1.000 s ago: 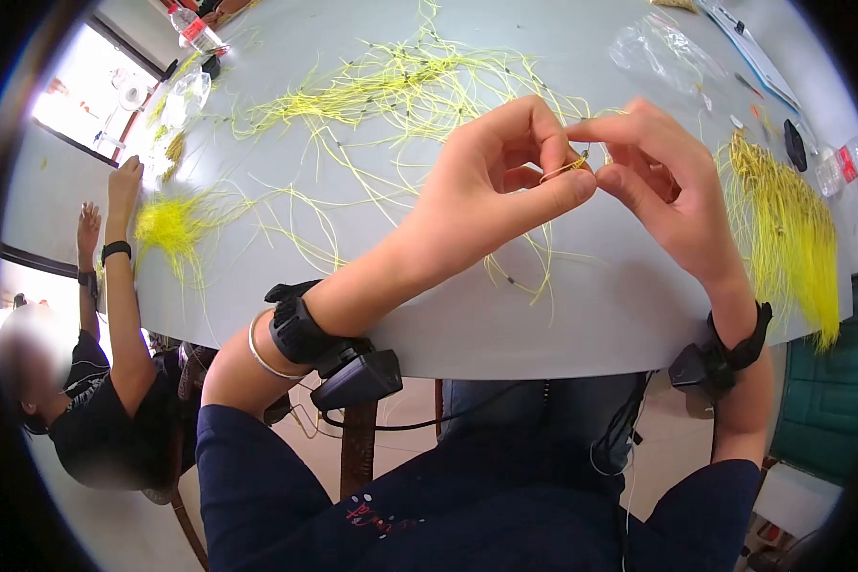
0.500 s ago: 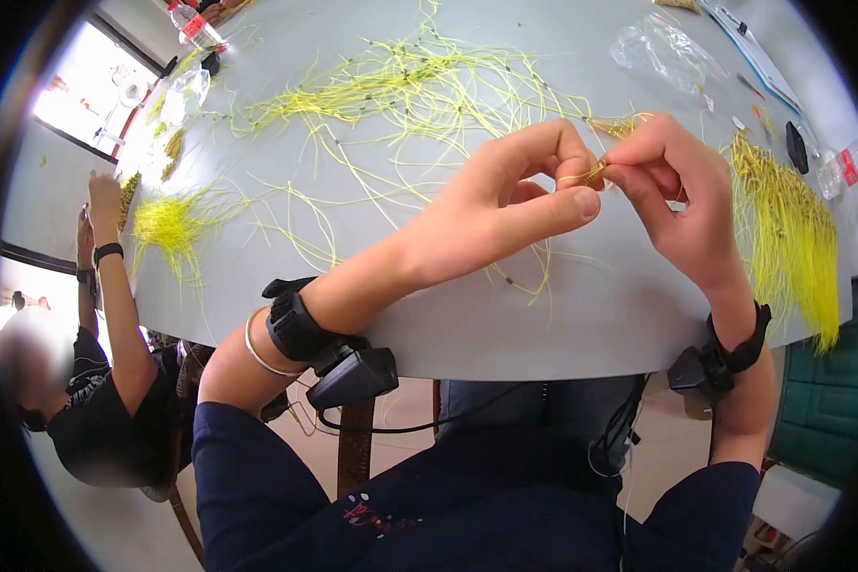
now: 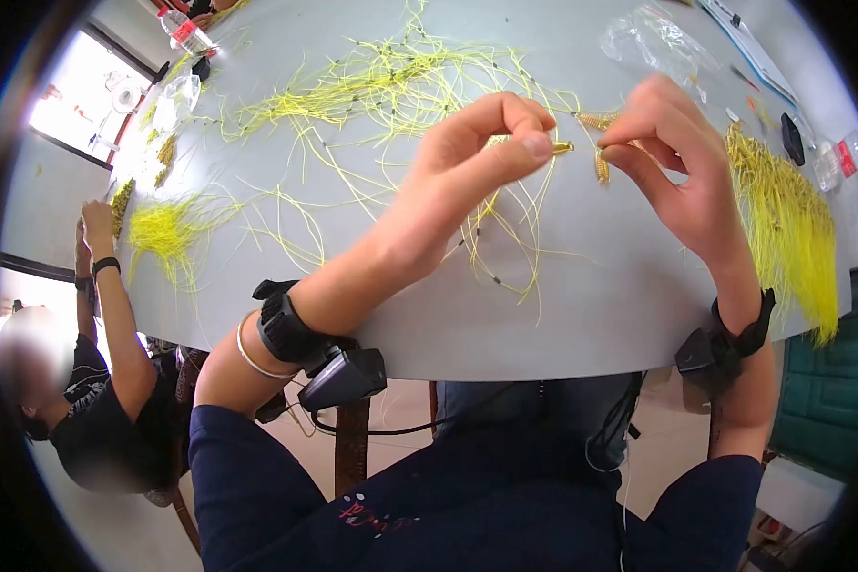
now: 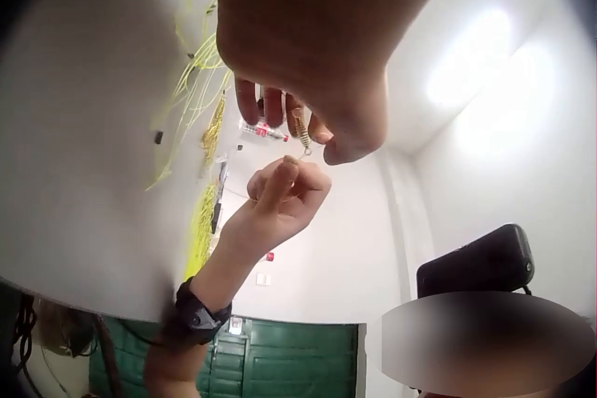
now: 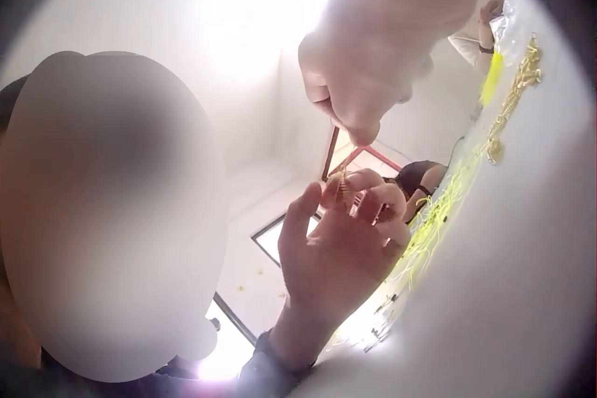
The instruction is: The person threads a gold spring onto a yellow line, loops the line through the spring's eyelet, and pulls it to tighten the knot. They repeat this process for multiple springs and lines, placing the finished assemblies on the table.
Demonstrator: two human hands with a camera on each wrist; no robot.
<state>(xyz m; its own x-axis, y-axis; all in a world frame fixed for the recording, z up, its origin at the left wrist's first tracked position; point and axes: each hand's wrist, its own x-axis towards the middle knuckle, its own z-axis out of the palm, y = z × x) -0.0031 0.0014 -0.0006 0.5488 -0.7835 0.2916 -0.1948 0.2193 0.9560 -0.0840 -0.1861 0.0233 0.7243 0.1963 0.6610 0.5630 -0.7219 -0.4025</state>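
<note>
Our left hand (image 3: 459, 164) pinches the coil (image 3: 563, 148), likely light and springy, best taken mid-body; our right hand (image 3: 682, 167) curls, its hold unclear.

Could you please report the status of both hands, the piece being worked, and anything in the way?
Left hand pinching small gold coil. Right hand close by, fingertips together, hold unclear. Tangled yellow strands on table beyond the hands.

From the head view I see both forearms raised over the worktop (image 3: 505, 334). My left hand (image 3: 458, 157) has its thumb and fingers pinched; my right hand (image 3: 672, 167) is close beside, perhaps with thumb and index meeting, but it is blurred.
</note>
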